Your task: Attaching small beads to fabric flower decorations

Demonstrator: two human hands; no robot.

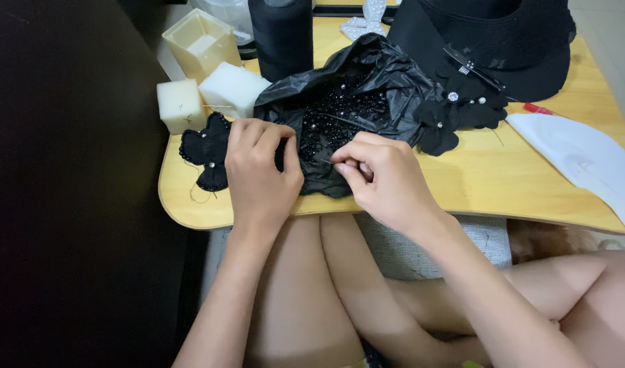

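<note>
Carefully, we pinched a thin needle point(324, 161) with our right hand point(384, 178) over the black bag of beads point(353, 95). Our left hand point(261, 174) held a black beaded piece point(204, 148) closed in its fingers

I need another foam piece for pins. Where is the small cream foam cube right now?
In the head view, the cream foam cube sits at the wooden table's far-left edge, beside the white foam block.

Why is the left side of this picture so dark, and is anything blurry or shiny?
Head view: the left third is unlit and shows nothing; the wooden table is evenly lit, with soft shadows under the left hand and right hand. The black plastic bag catches a dull sheen, and the beads in it glint. The hands look slightly soft; the table's far edge bends a little.
</note>
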